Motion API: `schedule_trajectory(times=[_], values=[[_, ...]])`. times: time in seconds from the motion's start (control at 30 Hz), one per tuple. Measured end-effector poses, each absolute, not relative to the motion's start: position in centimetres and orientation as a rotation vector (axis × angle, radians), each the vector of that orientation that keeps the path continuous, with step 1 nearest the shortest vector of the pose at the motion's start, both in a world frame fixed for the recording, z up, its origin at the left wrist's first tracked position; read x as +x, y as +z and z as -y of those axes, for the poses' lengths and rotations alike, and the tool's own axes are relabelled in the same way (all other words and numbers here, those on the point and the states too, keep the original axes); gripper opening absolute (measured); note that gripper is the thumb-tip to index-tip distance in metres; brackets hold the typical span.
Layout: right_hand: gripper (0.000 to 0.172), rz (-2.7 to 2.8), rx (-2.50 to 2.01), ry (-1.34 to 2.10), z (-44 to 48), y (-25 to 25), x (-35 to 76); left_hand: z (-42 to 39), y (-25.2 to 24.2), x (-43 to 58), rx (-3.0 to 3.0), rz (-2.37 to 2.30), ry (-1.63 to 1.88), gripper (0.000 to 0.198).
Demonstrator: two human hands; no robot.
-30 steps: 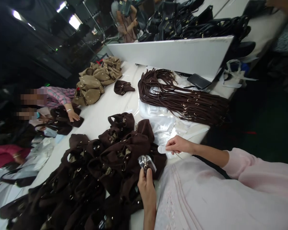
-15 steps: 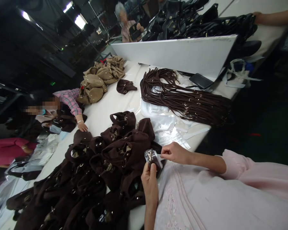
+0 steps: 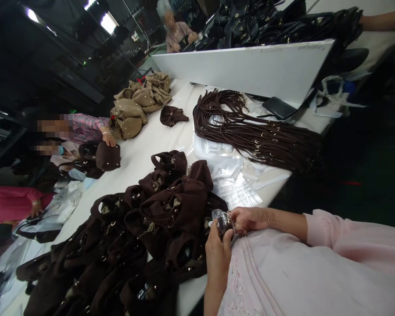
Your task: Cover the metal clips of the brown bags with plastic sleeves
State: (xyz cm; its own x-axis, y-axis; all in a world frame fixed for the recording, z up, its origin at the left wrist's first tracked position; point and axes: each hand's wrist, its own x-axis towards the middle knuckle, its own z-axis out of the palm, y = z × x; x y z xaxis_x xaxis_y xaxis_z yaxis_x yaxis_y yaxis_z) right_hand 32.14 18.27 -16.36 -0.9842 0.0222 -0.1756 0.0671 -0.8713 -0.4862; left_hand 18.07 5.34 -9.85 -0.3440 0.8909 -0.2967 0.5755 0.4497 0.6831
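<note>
Bag-making workshop, shared assembly floor.

Long white desk (image 3: 141, 153) heaped with dark brown soft fabric bags with metal studs (image 3: 151, 228), a pile of tan studded fabric bags (image 3: 134, 109) farther along, a thick bundle of thin dark brown straps with metal fittings (image 3: 260, 138) over clear plastic sleeves (image 3: 224, 169), glossy black handbags (image 3: 266, 22) stacked behind a white upright divider board (image 3: 250, 70), and other seated people, one in a pink plaid sleeve (image 3: 85, 125), handling bags along the far edge.

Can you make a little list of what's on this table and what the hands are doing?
Left hand: grips a small plastic-wrapped piece
Right hand: pinches the same piece
Beside hands: pile of dark brown bags
Farther: brown straps, tan bags, phone, white board
Co-worker's hand: rests on a brown bag
</note>
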Motion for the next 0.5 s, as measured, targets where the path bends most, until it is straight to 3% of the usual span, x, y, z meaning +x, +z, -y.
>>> schedule_trajectory(times=[0.2, 0.4, 0.5], values=[[0.031, -1.139, 0.443, -2.974, -17.4, -16.9, 32.4, -5.4, -10.4, 18.7, 1.300, -2.036, 0.470, 0.058], [0.036, -0.688, 0.620, -3.139, -16.9, -17.1, 31.9, -5.6, -11.1, 18.9, 1.425, -1.948, 0.669, 0.059], [0.036, -0.562, 0.575, -3.192, -17.0, -17.1, 32.0, -5.7, -10.9, 18.8, 1.210, -1.989, 0.771, 0.073]])
